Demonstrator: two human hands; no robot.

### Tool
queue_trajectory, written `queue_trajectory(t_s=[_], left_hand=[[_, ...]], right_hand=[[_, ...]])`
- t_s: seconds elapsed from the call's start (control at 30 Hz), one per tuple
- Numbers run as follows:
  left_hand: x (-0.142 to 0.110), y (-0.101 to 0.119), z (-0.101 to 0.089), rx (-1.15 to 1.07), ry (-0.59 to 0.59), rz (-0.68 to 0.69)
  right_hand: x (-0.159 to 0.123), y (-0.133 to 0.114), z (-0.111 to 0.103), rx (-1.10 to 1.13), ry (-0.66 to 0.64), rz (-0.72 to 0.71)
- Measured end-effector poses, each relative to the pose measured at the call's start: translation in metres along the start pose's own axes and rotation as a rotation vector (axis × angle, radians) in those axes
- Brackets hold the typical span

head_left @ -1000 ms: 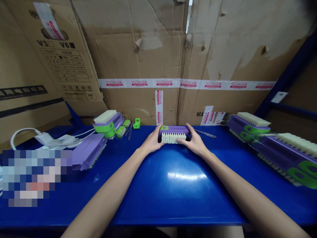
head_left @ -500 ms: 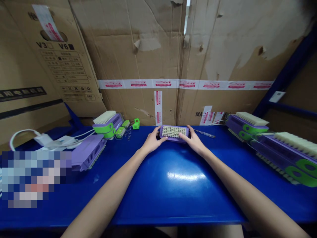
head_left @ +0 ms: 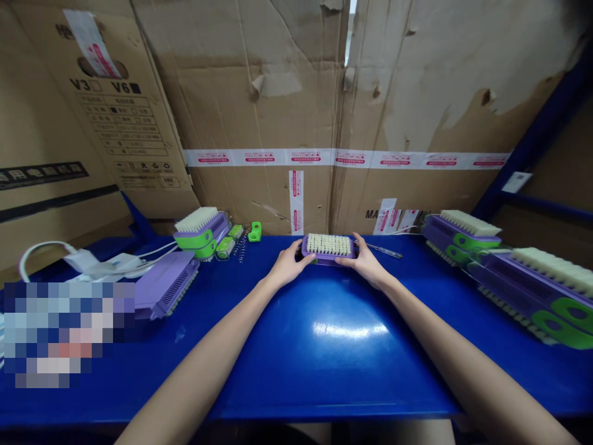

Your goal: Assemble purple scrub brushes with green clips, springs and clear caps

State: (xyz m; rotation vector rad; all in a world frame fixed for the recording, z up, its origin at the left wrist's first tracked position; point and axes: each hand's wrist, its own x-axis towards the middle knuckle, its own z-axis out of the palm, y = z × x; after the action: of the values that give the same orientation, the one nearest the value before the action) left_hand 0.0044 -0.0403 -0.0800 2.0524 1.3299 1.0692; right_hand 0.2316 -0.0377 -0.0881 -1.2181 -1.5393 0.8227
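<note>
Head view shows both hands gripping a purple brush (head_left: 328, 248) by its short ends at the far middle of the blue worktop (head_left: 343, 346), bristles up: the left hand (head_left: 290, 264) clasps its left end, the right hand (head_left: 365, 262) its right end. The brush looks light, with a stiff plastic body and springy bristles, so the hard ends seem the surest hold. A thin tool (head_left: 383, 250) lies just beside it.

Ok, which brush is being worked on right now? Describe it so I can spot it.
On the blue table, look at the middle of its far edge below the taped cardboard boxes. The purple brush is held between the left hand and right hand, bristles up; the other brushes lie unheld at the sides.
</note>
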Motion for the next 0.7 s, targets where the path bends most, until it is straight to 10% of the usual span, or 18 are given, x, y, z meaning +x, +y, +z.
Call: queue_trajectory(t_s=[0.4,0.7], left_hand=[[0.001,0.005,-0.01,0.348,0.059,-0.026],[0.0,0.001,-0.079,0.982,0.309,-0.504]], right_hand=[[-0.003,-0.005,-0.001,-0.017,-0.012,-0.031],[-0.003,-0.005,0.002,-0.007,0.005,0.002]])
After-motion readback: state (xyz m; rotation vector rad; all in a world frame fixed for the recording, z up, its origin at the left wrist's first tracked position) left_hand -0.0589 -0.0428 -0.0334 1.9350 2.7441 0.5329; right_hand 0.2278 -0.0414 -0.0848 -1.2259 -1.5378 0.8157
